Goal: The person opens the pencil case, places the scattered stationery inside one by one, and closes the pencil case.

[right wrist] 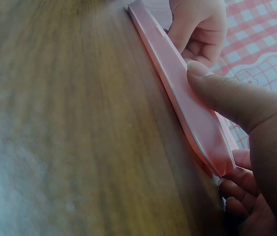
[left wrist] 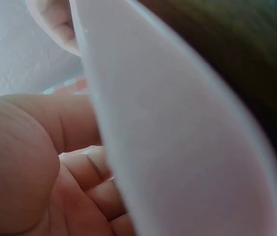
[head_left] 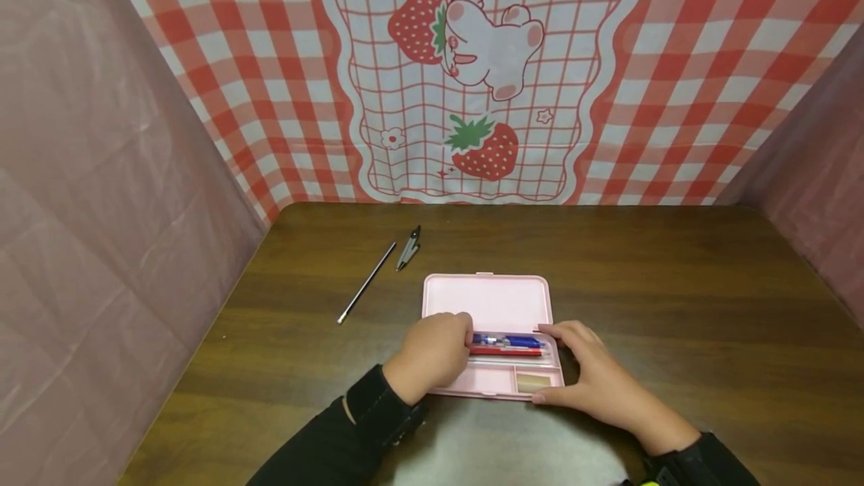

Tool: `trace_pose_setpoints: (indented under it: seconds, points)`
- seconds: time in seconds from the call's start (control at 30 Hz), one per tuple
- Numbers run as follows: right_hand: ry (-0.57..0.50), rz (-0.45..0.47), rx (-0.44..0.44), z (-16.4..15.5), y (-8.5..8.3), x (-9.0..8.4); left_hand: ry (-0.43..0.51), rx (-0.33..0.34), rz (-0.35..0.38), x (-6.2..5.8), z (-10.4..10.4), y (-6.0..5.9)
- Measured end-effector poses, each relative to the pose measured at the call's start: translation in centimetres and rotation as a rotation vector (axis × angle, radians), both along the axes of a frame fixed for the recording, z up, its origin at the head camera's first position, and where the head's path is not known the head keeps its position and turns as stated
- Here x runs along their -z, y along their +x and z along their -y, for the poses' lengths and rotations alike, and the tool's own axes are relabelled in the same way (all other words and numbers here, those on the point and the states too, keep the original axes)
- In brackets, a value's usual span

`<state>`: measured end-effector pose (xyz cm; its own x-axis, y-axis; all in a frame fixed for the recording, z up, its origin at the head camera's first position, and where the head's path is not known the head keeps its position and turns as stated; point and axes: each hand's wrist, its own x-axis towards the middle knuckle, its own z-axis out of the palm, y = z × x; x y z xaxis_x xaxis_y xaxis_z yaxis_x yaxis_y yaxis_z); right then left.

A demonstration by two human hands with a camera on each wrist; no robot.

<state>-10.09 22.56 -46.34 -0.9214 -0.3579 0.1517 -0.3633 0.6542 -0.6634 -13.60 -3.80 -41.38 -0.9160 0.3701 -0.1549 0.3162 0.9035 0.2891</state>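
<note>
A pink pencil case [head_left: 486, 298] lies open on the table, its lid folded back. Blue pens [head_left: 520, 341] and a red pen or pencil [head_left: 506, 352] lie side by side in the long compartment. A small beige block [head_left: 533, 382] sits in the front right compartment. My left hand [head_left: 435, 351] reaches over the case's left part, fingers curled down at the pens' left ends; its fingertips are hidden, so what they pinch does not show. My right hand [head_left: 601, 381] grips the case's right end, thumb [right wrist: 217, 91] on the front wall, fingers behind.
Behind the case to the left lie a dark pencil [head_left: 367, 283] and a grey drawing compass [head_left: 408, 248]. A red-and-white checked cloth [head_left: 283, 58] hangs along the table's back edge. Pale pink cloths [head_left: 121, 171] hang at both sides of the wooden table [head_left: 675, 283].
</note>
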Motion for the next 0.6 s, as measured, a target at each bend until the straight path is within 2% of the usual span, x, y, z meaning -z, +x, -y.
trace_pose_setpoints:
  seconds: [0.37,0.6]
  points:
    - [0.002,0.025,0.009,0.1,-0.1,0.1,0.005,-0.004,-0.022,0.0,0.6,-0.3]
    - [0.003,0.038,0.008,0.2,-0.1,0.1,0.046,-0.043,0.019,-0.8,1.5,-1.0]
